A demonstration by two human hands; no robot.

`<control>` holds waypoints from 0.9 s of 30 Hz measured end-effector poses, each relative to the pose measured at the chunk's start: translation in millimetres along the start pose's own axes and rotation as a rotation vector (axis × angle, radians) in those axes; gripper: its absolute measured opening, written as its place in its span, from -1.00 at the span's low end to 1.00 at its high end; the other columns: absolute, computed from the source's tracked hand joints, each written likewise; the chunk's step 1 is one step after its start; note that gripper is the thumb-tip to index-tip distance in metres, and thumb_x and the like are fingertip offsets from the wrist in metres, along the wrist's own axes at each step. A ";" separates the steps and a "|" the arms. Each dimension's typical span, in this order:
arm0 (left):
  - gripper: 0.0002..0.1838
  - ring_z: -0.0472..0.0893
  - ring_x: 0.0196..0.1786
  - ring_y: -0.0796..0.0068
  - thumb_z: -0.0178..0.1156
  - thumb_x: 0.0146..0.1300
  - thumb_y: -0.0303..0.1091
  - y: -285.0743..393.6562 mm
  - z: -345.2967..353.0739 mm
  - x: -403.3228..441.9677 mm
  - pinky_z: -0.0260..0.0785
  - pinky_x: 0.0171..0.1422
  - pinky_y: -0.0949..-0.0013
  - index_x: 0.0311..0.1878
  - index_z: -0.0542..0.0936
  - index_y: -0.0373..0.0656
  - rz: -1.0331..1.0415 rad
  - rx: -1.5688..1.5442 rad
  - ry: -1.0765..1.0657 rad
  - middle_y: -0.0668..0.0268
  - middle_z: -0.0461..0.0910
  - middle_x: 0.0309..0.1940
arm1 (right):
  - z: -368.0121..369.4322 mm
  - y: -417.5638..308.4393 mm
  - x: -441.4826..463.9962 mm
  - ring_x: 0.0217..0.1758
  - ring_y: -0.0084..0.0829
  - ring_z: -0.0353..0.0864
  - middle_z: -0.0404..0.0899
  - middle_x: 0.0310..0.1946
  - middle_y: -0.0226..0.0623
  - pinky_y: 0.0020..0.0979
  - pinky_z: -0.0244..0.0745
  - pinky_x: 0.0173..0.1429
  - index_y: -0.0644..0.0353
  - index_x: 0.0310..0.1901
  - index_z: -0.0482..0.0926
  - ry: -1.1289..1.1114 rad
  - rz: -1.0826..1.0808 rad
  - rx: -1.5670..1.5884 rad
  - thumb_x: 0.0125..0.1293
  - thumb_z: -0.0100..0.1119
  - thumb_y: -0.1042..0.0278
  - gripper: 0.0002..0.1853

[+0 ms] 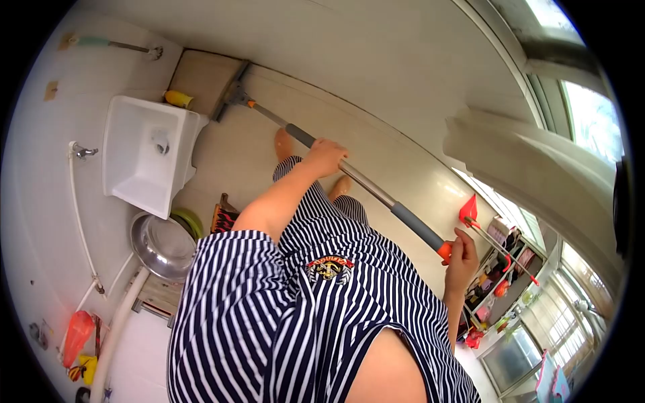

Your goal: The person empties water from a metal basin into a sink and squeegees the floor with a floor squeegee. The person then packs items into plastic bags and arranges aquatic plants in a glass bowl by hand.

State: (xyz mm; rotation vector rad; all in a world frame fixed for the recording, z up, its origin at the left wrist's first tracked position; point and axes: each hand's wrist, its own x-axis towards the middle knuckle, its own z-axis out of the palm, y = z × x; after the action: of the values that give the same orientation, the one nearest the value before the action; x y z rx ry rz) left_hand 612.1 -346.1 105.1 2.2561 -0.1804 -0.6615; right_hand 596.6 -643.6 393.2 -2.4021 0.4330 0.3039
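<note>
A long mop with a metal pole, grey grips and an orange end cap slants across the view. Its wide flat head rests on the tiled floor at the upper left, near the foot of the wall. My left hand is wrapped round the pole just below the upper grey grip. At the orange end of the pole, my right hand is closed, with thumb and fingers at the cap. Both bare feet show on the floor beside the pole.
A white sink stands at the left, with a yellow object behind it. Below the sink is a metal basin over a green one. At the right are a red dustpan and a loaded shelf.
</note>
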 end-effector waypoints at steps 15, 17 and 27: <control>-0.73 0.55 0.04 0.21 0.27 0.05 -0.42 197.5 176.7 68.1 0.15 0.31 -0.03 -0.13 0.63 0.10 0.157 0.031 0.157 0.32 0.63 -0.20 | -181.3 170.3 -8.5 -0.24 -0.66 0.58 0.63 -0.12 -0.38 -0.60 0.45 -0.10 0.22 0.11 0.58 0.301 -0.134 -0.117 0.46 0.00 0.45 -0.73; -0.83 0.58 -0.06 0.19 0.22 0.07 -0.34 225.4 215.4 87.2 0.25 0.15 0.09 -0.24 0.63 0.11 0.299 -0.019 0.126 0.32 0.66 -0.29 | -211.7 183.5 -19.0 -0.26 -0.65 0.57 0.62 -0.12 -0.40 -0.60 0.46 -0.13 0.25 0.13 0.56 0.360 -0.109 -0.087 0.47 0.00 0.43 -0.72; -0.88 0.60 -0.09 0.18 0.15 0.17 -0.25 306.7 244.5 98.4 0.29 0.05 0.09 -0.34 0.66 0.04 0.379 0.001 -0.200 0.23 0.67 -0.32 | -291.1 258.1 -39.4 -0.51 -0.73 0.43 0.58 -0.46 -0.42 -0.68 0.28 -0.44 0.22 0.14 0.53 0.400 -0.154 -0.032 0.51 -0.02 0.33 -0.71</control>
State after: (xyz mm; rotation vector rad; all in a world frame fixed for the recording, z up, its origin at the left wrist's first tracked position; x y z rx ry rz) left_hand 593.3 -748.2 143.3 2.0743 -0.6869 -0.6768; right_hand 491.6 -1011.2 475.2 -2.5108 0.4168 -0.2453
